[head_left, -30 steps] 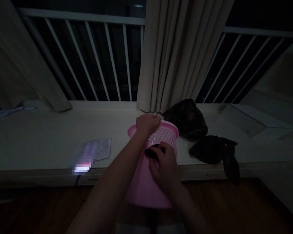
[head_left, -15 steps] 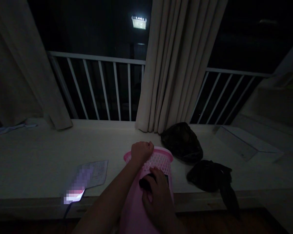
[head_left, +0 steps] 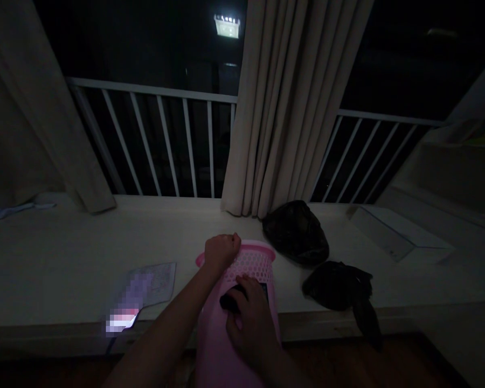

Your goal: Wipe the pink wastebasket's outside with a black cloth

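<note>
A pink plastic bin (head_left: 220, 345) with a perforated band below its rim extends from the bottom of the view towards the sill, tilted with its rim away from me. My left hand (head_left: 221, 252) is closed at the rim, its fingers curled over the edge. Lower down, my right hand (head_left: 250, 312) presses a small, dark, soft-looking bundle (head_left: 230, 302) against the bin's side. The bundle is partly covered by the fingers, and its kind is unclear in the dim light. Part of a dark label (head_left: 265, 291) shows beside the right hand's fingers.
Two black plastic bags (head_left: 297, 234) (head_left: 339, 285) lie right of the bin on the pale sill (head_left: 81, 258). Left are a paper sheet (head_left: 161, 283) and a lit phone (head_left: 123, 318) with a cable. A white box (head_left: 402, 234) is at right; curtains (head_left: 283, 108) and railings stand behind.
The whole view has shifted slightly, so the bin and hands appear a little further left. Both hands keep their places on the bin, the dark bundle still under the right one.
</note>
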Demonstrator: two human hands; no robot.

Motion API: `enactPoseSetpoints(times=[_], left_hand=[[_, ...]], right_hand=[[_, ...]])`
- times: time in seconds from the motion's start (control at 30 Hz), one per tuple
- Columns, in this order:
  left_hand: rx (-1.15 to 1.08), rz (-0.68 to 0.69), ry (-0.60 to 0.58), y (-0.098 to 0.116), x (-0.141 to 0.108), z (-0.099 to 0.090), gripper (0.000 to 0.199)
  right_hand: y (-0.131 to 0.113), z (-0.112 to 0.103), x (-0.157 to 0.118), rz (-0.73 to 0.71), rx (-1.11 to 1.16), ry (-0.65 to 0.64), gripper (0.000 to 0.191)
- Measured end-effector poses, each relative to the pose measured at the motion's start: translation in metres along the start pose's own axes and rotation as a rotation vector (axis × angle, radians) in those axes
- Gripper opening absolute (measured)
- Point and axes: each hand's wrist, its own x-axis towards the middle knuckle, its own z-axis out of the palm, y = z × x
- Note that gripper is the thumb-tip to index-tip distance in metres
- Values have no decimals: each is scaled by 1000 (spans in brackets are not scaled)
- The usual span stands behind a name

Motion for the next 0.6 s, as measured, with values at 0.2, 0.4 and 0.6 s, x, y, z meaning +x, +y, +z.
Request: enactPoseSetpoints(times=[0.2, 0.4, 0.6], left_hand=[[-27, 6, 29, 1, -1, -1, 56], [-60, 20, 23, 2, 0, -3, 56], [-97, 40, 16, 12, -3, -4, 54]], right_hand=[[-1, -4, -2, -14, 16, 43, 37], [-3, -4, 1, 11, -28, 47, 34], [2, -6, 2, -31, -87, -6, 37]])
